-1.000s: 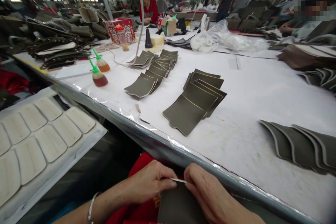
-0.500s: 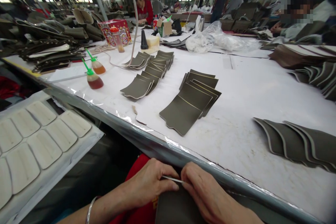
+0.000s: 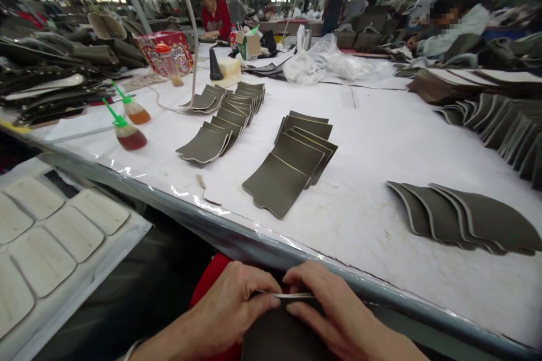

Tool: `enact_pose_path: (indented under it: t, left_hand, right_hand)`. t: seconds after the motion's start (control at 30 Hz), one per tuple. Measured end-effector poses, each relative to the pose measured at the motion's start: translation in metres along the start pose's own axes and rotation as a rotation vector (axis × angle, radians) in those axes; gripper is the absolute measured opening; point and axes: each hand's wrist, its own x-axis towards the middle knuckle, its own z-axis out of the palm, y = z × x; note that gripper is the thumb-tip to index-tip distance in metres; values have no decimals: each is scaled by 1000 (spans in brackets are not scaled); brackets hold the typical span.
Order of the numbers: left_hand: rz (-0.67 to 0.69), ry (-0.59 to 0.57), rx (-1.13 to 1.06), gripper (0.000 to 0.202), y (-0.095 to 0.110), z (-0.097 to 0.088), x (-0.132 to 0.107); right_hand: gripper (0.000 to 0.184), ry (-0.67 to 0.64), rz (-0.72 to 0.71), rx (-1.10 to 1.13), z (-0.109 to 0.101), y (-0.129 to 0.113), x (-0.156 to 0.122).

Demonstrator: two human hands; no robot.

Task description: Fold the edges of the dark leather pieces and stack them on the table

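Close to my body, below the table's front edge, both hands grip a dark olive-grey leather panel (image 3: 284, 331) by its pale upper edge. My left hand (image 3: 237, 303) pinches that edge between thumb and fingers on the left. On the right, my right hand (image 3: 328, 307) has its thumb on the near face and its fingers curled over the edge. The panel's lower part runs out of view. Across the table edge from my hands, an overlapping stack of similar panels (image 3: 275, 183) lies on the white table (image 3: 339, 214).
Several panels fan out at the right (image 3: 461, 217), and another row of panels (image 3: 207, 141) lies left of centre. Two green-nozzled bottles (image 3: 131, 138) stand at the left. A board with pale pieces (image 3: 63, 242) sits lower left. Co-workers are further back.
My right hand has shifted its grip, its thumb now showing on the panel's near face. More of the pale edge shows between my hands. The camera view has turned slightly right.
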Motion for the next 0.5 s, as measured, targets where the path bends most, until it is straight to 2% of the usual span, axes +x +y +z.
enact_pose_path:
  t: [0.17, 0.5]
  left_hand:
    - [-12, -4, 16, 26, 2, 0, -2]
    - [-56, 25, -31, 26, -6, 4, -5]
  right_hand:
    - [9, -12, -39, -60, 0, 0, 3]
    - [11, 24, -56, -14, -5, 16, -13]
